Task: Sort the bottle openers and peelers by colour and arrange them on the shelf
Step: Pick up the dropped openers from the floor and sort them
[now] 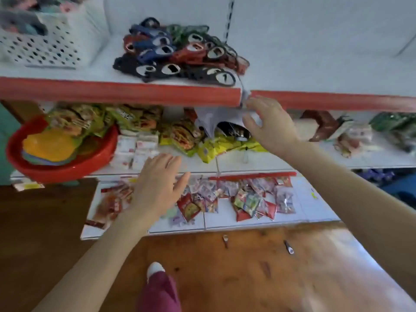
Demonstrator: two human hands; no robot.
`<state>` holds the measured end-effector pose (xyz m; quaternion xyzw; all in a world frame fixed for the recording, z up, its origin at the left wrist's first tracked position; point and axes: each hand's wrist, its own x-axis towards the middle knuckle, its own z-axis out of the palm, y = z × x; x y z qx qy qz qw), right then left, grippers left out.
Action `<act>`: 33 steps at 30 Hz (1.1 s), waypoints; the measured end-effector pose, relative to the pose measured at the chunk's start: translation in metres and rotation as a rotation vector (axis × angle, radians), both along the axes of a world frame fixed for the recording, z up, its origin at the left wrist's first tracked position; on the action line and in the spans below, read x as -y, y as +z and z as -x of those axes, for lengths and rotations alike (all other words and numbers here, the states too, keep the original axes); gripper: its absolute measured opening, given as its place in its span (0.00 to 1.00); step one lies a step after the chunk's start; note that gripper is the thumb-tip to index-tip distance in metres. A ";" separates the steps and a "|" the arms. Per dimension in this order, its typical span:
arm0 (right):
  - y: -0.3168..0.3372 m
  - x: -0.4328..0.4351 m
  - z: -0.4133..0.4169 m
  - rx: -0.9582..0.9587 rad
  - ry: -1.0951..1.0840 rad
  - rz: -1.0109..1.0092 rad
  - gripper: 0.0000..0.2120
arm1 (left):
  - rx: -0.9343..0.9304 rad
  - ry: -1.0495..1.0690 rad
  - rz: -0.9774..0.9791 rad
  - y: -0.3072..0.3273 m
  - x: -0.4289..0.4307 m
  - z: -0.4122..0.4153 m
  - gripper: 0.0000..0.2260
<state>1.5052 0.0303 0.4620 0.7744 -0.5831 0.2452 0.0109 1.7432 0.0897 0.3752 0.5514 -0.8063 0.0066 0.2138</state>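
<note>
A mixed heap of bottle openers in black, blue, red and green lies on the upper white shelf with its red front edge. Just under that edge, at the gap between two shelf sections, my right hand pinches a clear plastic bag that hangs down and holds dark items. My left hand hovers lower, fingers spread, holding nothing, in front of the middle shelf. Two small utensils lie on the wooden floor, one nearer the shelf and one to the right; blur hides what kind they are.
A white perforated basket of dark items stands at the upper left. A red bowl with coloured plates overhangs the middle shelf beside snack packets. Hanging sachets line the lowest shelf. My shoe is below.
</note>
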 end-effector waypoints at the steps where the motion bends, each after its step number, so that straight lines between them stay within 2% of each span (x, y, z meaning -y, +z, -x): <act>1: -0.015 -0.018 0.017 -0.011 -0.020 -0.034 0.16 | 0.006 -0.019 -0.028 -0.014 -0.013 0.014 0.22; 7: -0.112 -0.107 0.096 -0.018 -0.206 -0.314 0.21 | 0.057 -0.111 -0.229 -0.088 -0.078 0.070 0.17; 10: -0.155 -0.131 0.121 -0.009 -0.287 -0.426 0.20 | 0.090 -0.146 -0.325 -0.121 -0.093 0.087 0.19; 13: -0.197 -0.151 0.143 -0.009 -0.372 -0.554 0.20 | 0.156 -0.149 -0.420 -0.152 -0.101 0.101 0.15; 17: -0.241 -0.174 0.165 -0.006 -0.489 -0.653 0.20 | 0.223 -0.168 -0.525 -0.186 -0.093 0.116 0.16; 23: -0.295 -0.190 0.192 0.028 -0.577 -0.770 0.18 | 0.192 -0.154 -0.681 -0.227 -0.076 0.151 0.20; 30: -0.356 -0.192 0.258 0.062 -0.642 -0.893 0.21 | 0.277 -0.143 -0.779 -0.272 -0.052 0.233 0.20; 33: -0.388 -0.187 0.304 0.070 -0.641 -0.953 0.20 | 0.329 -0.073 -0.837 -0.300 -0.036 0.279 0.19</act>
